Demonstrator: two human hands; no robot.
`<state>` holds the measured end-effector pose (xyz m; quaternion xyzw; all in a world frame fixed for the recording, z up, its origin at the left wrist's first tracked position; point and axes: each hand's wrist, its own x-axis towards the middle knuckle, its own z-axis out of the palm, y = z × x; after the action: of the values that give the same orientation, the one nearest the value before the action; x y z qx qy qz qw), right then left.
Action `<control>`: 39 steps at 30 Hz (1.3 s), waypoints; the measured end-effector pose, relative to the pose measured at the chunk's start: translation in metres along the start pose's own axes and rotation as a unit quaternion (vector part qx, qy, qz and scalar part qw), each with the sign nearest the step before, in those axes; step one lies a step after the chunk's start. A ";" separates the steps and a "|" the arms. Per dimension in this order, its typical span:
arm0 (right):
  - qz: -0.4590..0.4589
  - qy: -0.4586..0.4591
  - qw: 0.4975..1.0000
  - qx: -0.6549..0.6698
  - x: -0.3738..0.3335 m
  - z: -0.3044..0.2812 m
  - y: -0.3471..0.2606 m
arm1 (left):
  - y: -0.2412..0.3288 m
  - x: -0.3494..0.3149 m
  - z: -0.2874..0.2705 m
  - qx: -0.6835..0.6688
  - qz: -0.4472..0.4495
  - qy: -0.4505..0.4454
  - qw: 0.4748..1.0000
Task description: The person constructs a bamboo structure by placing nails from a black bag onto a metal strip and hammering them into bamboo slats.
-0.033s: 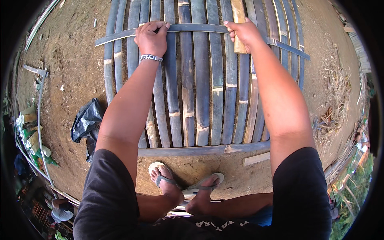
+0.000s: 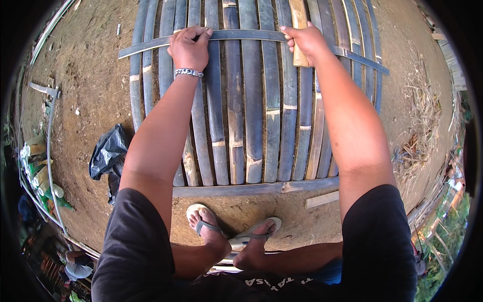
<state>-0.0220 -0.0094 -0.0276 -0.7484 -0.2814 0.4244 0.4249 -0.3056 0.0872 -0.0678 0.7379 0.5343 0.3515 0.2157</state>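
Note:
A long, narrow bamboo strip (image 2: pixel 246 34) lies crosswise over a row of bamboo slats (image 2: pixel 254 100). My left hand (image 2: pixel 189 49) is closed on this strip left of the middle, fingers curled at its upper edge. My right hand (image 2: pixel 308 43) wraps round a pale wooden handle (image 2: pixel 300 56). The handle crosses over the strip and runs out of the top of the view, so what it belongs to is hidden. Past my right hand the strip's end juts out beyond the slats.
A long bamboo piece (image 2: pixel 256 189) runs across the slats' near ends, and a short pale wood piece (image 2: pixel 322 200) lies on the dirt. Black plastic (image 2: pixel 108 151) rests left of the slats. Farther left are a hoe-like tool (image 2: pixel 50 91) and several cut tubes (image 2: pixel 42 176).

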 end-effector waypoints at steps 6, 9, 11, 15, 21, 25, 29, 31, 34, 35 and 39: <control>0.008 -0.003 1.000 0.003 -0.006 0.003 -0.005 | 0.008 0.000 -0.008 0.007 -0.032 -0.030 0.999; 0.008 -0.006 1.000 -0.011 -0.001 0.001 -0.002 | 0.009 -0.002 -0.007 0.032 -0.007 -0.016 0.999; 0.013 -0.003 1.000 -0.018 0.000 -0.001 0.001 | 0.010 -0.003 -0.006 0.040 0.001 -0.012 0.999; 0.028 -0.002 0.999 -0.021 0.002 -0.001 0.001 | 0.005 -0.003 -0.004 0.041 0.019 -0.004 0.999; 0.011 0.007 1.000 -0.007 -0.009 0.006 -0.006 | 0.008 -0.008 -0.002 0.049 0.031 0.008 0.998; 0.001 0.003 1.000 -0.003 -0.006 0.001 -0.004 | 0.006 -0.010 0.001 0.073 0.096 0.038 0.992; -0.007 0.031 0.999 -0.019 -0.016 0.007 -0.010 | 0.002 -0.009 0.007 0.048 0.102 0.040 0.993; -0.016 0.072 0.995 -0.059 -0.020 0.012 -0.009 | 0.005 -0.010 0.007 0.051 0.095 0.031 0.994; -0.070 0.077 0.993 -0.064 -0.066 0.036 -0.020 | 0.004 -0.009 0.002 0.054 0.088 0.031 0.994; -0.076 0.051 0.990 -0.110 -0.088 0.045 -0.018 | 0.005 -0.011 0.000 0.060 0.088 0.029 0.994; -0.143 -0.019 0.934 -0.326 -0.149 0.068 -0.020 | 0.005 -0.012 0.000 0.061 0.087 0.034 0.994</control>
<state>-0.1551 -0.0895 0.0299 -0.7897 -0.5160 0.2583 0.2082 -0.3046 0.0747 -0.0678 0.7807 0.4958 0.3605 0.1209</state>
